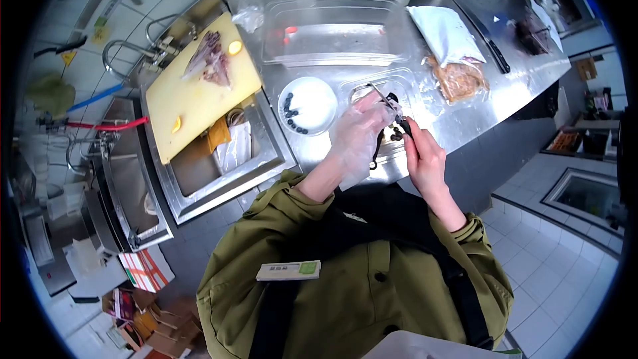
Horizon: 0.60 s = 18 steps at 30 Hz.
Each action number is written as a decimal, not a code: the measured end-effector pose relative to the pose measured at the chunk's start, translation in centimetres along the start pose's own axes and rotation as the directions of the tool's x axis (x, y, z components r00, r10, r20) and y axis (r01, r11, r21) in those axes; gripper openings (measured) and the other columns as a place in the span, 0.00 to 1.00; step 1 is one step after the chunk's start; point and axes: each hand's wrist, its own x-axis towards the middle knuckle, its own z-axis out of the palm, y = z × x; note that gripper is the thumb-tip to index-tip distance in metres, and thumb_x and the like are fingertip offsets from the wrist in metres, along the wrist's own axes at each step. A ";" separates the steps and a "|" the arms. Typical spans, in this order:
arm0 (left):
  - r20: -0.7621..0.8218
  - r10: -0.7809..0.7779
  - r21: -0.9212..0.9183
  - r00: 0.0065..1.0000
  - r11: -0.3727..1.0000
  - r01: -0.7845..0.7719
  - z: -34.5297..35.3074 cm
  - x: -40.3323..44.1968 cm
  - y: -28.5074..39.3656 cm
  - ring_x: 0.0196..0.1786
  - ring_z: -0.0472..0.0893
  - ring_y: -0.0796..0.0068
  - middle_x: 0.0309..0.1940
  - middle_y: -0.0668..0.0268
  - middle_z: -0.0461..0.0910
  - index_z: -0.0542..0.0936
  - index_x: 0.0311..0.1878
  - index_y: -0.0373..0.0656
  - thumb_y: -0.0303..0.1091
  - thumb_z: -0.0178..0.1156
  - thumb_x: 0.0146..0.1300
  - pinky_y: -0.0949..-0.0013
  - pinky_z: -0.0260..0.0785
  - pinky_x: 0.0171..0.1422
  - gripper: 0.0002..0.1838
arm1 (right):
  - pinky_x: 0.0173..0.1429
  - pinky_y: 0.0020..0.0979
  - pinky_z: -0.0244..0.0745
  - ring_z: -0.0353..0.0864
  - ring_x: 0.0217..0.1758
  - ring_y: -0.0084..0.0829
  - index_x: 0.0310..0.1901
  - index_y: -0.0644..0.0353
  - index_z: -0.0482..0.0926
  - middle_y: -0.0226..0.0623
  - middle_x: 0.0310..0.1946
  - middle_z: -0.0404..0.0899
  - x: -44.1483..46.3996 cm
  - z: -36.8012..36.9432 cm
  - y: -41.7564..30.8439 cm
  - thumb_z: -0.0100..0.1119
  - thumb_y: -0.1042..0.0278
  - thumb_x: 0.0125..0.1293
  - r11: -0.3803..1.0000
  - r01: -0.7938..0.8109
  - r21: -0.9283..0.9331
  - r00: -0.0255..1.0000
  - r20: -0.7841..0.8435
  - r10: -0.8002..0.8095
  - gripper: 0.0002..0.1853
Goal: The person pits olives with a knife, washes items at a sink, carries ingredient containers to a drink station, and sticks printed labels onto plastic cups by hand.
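Observation:
My left hand (pixel 362 123), in a clear plastic glove, is closed over a small clear container (pixel 404 80); what its fingers hold is too small to name. My bare right hand (pixel 425 158) grips the dark handle of a thin metal tool (pixel 382 95), whose shaft reaches up past the left fingers. Small dark round pieces (pixel 396 134) lie in the container under the hands. A black-handled utensil (pixel 375 153) rests at its near edge. Just left stands a white round dish (pixel 308 106) with several dark round pieces along its left side.
A yellow cutting board (pixel 203 86) with meat (pixel 214 60) and lemon pieces lies over the sink (pixel 199 176). Behind the hands is a large clear tray (pixel 335 30). To the right are a white bag (pixel 444 32), a packed brown food (pixel 458 81) and a knife (pixel 495 50).

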 end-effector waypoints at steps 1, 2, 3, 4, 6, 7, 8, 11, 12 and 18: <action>-0.023 -0.018 0.060 1.000 0.998 0.019 -1.0 0.2 -0.6 0.48 0.72 0.77 0.46 0.62 0.73 0.61 0.62 0.34 0.28 0.52 0.62 0.76 0.65 0.55 0.25 | 0.23 0.32 0.70 0.73 0.18 0.36 0.49 0.63 0.74 0.39 0.21 0.72 -0.1 0.4 0.3 0.56 0.77 0.55 0.999 0.005 -0.037 1.000 -0.003 -0.005 0.17; -0.043 -0.039 0.120 0.998 0.992 0.044 -2.4 0.3 -1.6 0.50 0.72 0.76 0.48 0.61 0.73 0.61 0.62 0.33 0.28 0.52 0.61 0.75 0.64 0.56 0.25 | 0.22 0.32 0.70 0.73 0.18 0.36 0.49 0.63 0.74 0.38 0.21 0.72 -0.4 0.9 0.8 0.56 0.77 0.55 0.997 0.007 -0.076 1.000 -0.009 -0.008 0.17; -0.065 -0.064 0.182 0.996 0.981 0.075 -3.2 0.4 -2.1 0.52 0.72 0.74 0.50 0.60 0.73 0.61 0.62 0.33 0.29 0.53 0.61 0.74 0.63 0.58 0.26 | 0.22 0.33 0.70 0.73 0.18 0.36 0.49 0.63 0.74 0.38 0.21 0.71 -0.7 1.3 1.3 0.56 0.76 0.55 0.993 0.004 -0.115 1.000 -0.017 -0.006 0.17; 0.011 -0.040 0.694 0.999 0.720 0.022 -4.0 0.1 -0.4 0.57 0.70 0.69 0.55 0.56 0.70 0.63 0.61 0.32 0.34 0.52 0.62 0.71 0.61 0.61 0.26 | 0.22 0.33 0.70 0.73 0.17 0.37 0.48 0.62 0.75 0.37 0.20 0.71 -0.9 1.6 1.8 0.56 0.75 0.56 0.988 -0.005 -0.154 1.000 0.027 0.009 0.16; -0.126 0.126 0.984 0.984 0.145 0.108 -2.6 -1.5 4.3 0.44 0.78 0.65 0.46 0.61 0.78 0.76 0.52 0.50 0.43 0.53 0.61 0.69 0.67 0.53 0.17 | 0.21 0.34 0.69 0.73 0.17 0.37 0.48 0.62 0.75 0.37 0.20 0.71 -1.3 1.9 2.7 0.56 0.75 0.56 0.991 -0.020 -0.135 0.999 0.033 0.024 0.16; -0.026 0.025 0.999 0.999 -0.026 0.026 -5.2 -1.4 5.9 0.47 0.76 0.65 0.46 0.59 0.77 0.75 0.51 0.47 0.43 0.53 0.61 0.66 0.66 0.54 0.17 | 0.21 0.34 0.69 0.73 0.17 0.37 0.48 0.62 0.75 0.37 0.20 0.71 -1.4 1.9 3.1 0.56 0.75 0.56 0.992 -0.025 -0.127 0.999 0.034 0.030 0.16; 0.078 -0.078 0.978 0.994 -0.186 -0.091 -7.8 -1.2 7.6 0.51 0.74 0.64 0.47 0.57 0.76 0.75 0.50 0.44 0.42 0.52 0.60 0.64 0.66 0.55 0.18 | 0.22 0.34 0.69 0.73 0.18 0.38 0.47 0.62 0.75 0.38 0.20 0.72 -1.4 1.9 3.2 0.56 0.75 0.56 0.992 -0.037 -0.121 0.998 0.051 0.043 0.15; 0.174 -0.384 0.837 0.907 -0.427 -0.342 -11.8 -0.5 10.3 0.53 0.73 0.64 0.47 0.56 0.75 0.74 0.48 0.41 0.41 0.52 0.59 0.61 0.66 0.55 0.18 | 0.23 0.34 0.70 0.73 0.18 0.39 0.46 0.62 0.76 0.38 0.20 0.72 -0.8 1.8 3.6 0.56 0.75 0.56 0.995 -0.005 -0.097 0.998 0.069 0.012 0.14; 0.161 -0.460 0.798 0.873 -0.460 -0.390 -12.1 -0.1 10.4 0.52 0.73 0.64 0.47 0.56 0.75 0.74 0.48 0.41 0.41 0.52 0.59 0.62 0.66 0.54 0.17 | 0.23 0.34 0.70 0.74 0.19 0.40 0.45 0.62 0.76 0.39 0.21 0.72 -0.6 1.9 3.6 0.56 0.74 0.56 0.997 -0.012 -0.082 0.997 0.076 0.018 0.14; 0.312 -0.695 0.608 0.648 -0.378 -0.698 -12.5 2.0 9.3 0.48 0.74 0.65 0.43 0.57 0.76 0.75 0.47 0.41 0.39 0.54 0.58 0.64 0.67 0.51 0.16 | 0.26 0.34 0.68 0.73 0.20 0.40 0.46 0.62 0.76 0.42 0.22 0.72 0.0 2.2 4.1 0.56 0.75 0.56 0.998 -0.055 -0.007 0.994 0.091 0.055 0.14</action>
